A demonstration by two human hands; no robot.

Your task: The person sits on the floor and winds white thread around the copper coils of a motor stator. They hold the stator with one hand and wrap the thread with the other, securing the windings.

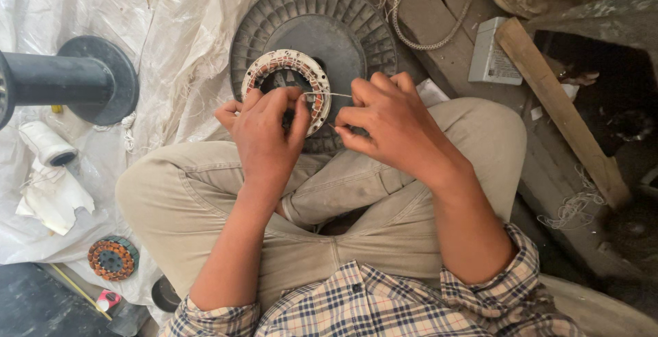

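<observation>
— Hands were both kept over the lap: how were they set?

— The left hand (264,128) was closed round the near rim of the wound stator ring (288,76), fingers curled over its edge and thumb tucked behind, so that the ring was steadied at a tilt against the knees. The right hand (387,121) was pinched shut on a thin thread (332,94), which was drawn taut from the ring's right side across to the fingertips.

— Why was the ring held there and not laid flat?

— It seems to have been propped so that the copper windings faced upward and the thread could be pulled sideways without slack. The ring was rested just near of the large dark ribbed disc (322,25), overlapping its near edge, above the crossed legs.

— What was placed around?

— A second wound stator (112,258) was left on the plastic sheet (171,28) at near left, well apart from the hands. A white spool (46,143) was lying at left, beside a black reel (75,80). A wooden stick (558,107) and a grey box (490,56) were set at far right, with cord (425,21) looped beyond.
</observation>
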